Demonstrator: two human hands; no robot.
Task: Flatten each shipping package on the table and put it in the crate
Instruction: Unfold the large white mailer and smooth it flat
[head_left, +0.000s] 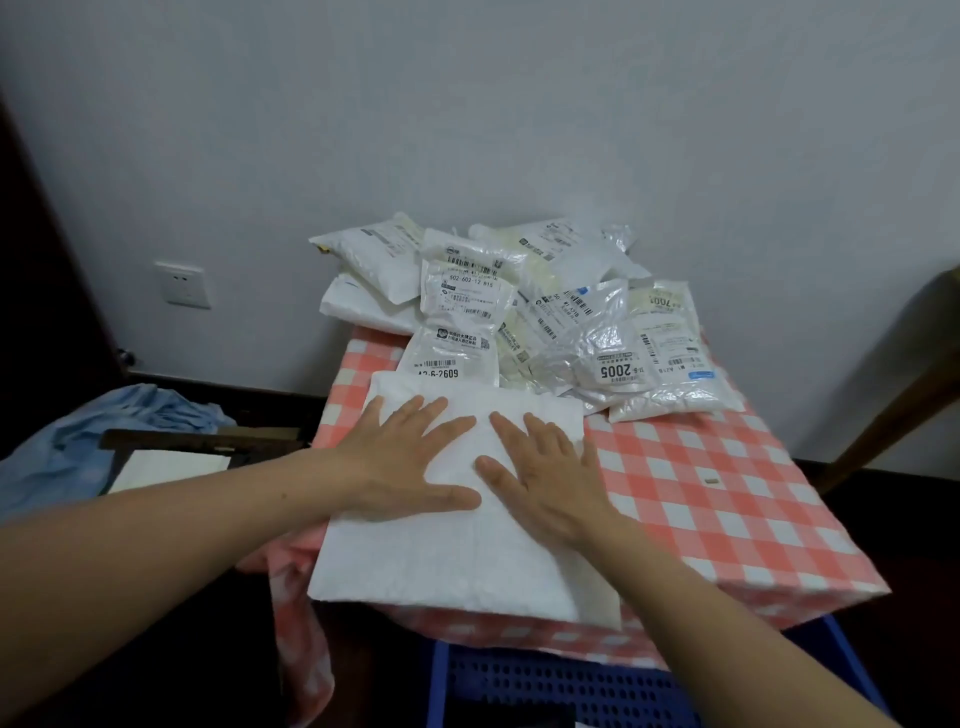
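Flatten step: both palms down on 1 white pkg (441, 566), near-L part of table (727, 493).

L hand (410, 457) & R hand (540, 478) lie spread flat side by side on the pkg top, fingers straight, thumbs nearly meeting, nothing pinched. Pkg looks fairly flat, so I judge this step near done. Next move prob. needs a grip on the pkg's near edge, which overhangs the table front, then a short drop into the blue crate (545, 686) just below. Pile of pkgs (519, 312) butts against the far edge, so draw the pkg toward self to avoid dragging them. Open room: bare checked cloth to the R. L table edge lies under the L wrist, w/ blue cloth (130, 421) beyond. Crate inside mostly hidden.
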